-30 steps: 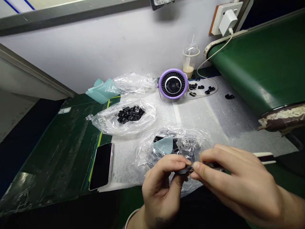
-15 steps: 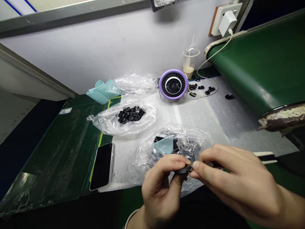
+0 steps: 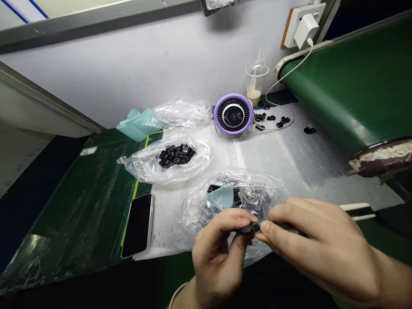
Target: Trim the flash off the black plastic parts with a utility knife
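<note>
Low in the view, my left hand pinches a small dark part between thumb and fingers. My right hand meets it from the right, closed on a slim tool with a black and white handle that sticks out past the knuckles. Its tip touches the small dark part. Just behind my hands lies a clear plastic bag holding black parts and a teal slip. A second clear bag with a heap of small black parts lies farther back on the left.
A black phone lies face up at the left. A purple round fan, a plastic cup with a straw and loose black parts stand by the wall. A green conveyor belt rises at the right.
Hardly anything has changed. Both hands stay pinched together on the small part, with only a slight shift of the view.
</note>
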`<action>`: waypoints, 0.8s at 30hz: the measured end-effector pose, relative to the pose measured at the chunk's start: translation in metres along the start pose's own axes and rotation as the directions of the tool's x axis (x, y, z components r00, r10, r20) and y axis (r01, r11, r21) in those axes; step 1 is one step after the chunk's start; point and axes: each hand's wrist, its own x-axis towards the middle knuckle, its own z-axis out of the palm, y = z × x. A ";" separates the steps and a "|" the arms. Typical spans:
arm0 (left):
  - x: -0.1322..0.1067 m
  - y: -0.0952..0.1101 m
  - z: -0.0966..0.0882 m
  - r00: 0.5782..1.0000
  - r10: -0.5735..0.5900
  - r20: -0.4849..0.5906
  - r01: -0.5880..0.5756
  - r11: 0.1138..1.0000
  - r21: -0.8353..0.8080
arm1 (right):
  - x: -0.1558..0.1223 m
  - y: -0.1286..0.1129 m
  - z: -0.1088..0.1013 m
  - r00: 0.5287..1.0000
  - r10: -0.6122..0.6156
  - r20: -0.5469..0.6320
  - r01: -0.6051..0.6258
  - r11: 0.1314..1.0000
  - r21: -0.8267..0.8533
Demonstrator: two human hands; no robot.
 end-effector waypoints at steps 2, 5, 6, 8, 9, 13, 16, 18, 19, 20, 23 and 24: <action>0.001 0.001 0.001 1.000 -0.017 0.004 0.017 1.000 -0.021 | 0.001 0.001 -0.001 1.000 -0.001 -0.022 0.002 0.999 0.034; 0.001 0.002 0.002 0.999 -0.052 0.000 0.052 0.997 -0.064 | 0.002 0.004 -0.003 0.999 0.025 -0.040 -0.019 0.990 0.137; 0.000 0.002 0.003 0.997 -0.078 0.002 0.077 0.993 -0.085 | 0.002 0.006 -0.004 0.998 0.044 -0.042 -0.035 0.983 0.182; -0.002 0.001 0.003 0.987 -0.159 -0.002 0.157 0.979 -0.132 | 0.003 0.009 -0.005 0.992 0.106 -0.061 -0.086 0.961 0.264; -0.002 0.001 0.003 0.979 -0.204 -0.001 0.202 0.968 -0.152 | 0.003 0.011 -0.005 0.987 0.142 -0.081 -0.113 0.948 0.296; -0.002 0.005 -0.002 0.918 -0.389 0.070 0.394 0.887 -0.242 | -0.002 0.018 -0.007 0.978 0.174 -0.115 -0.137 0.951 0.278; -0.001 0.007 -0.007 0.858 -0.501 0.111 0.507 0.793 -0.339 | -0.007 0.021 -0.010 0.994 0.104 -0.038 -0.095 0.978 0.187; -0.001 0.007 -0.010 0.859 -0.484 0.168 0.510 0.781 -0.359 | -0.009 0.021 -0.012 0.998 0.060 0.020 -0.062 0.991 0.120; -0.002 0.006 -0.012 0.864 -0.460 0.202 0.503 0.790 -0.351 | -0.009 0.020 -0.014 0.998 0.035 0.046 -0.039 0.995 0.092; -0.002 0.005 -0.013 0.870 -0.435 0.233 0.492 0.803 -0.337 | -0.008 0.019 -0.015 0.997 0.016 0.072 -0.021 0.998 0.067; -0.004 0.002 -0.015 0.875 -0.397 0.277 0.468 0.838 -0.280 | -0.004 0.016 -0.017 0.991 -0.034 0.127 0.032 0.999 0.015; -0.004 0.002 -0.015 0.878 -0.387 0.281 0.458 0.849 -0.263 | -0.003 0.015 -0.018 0.990 -0.049 0.130 0.050 0.999 -0.003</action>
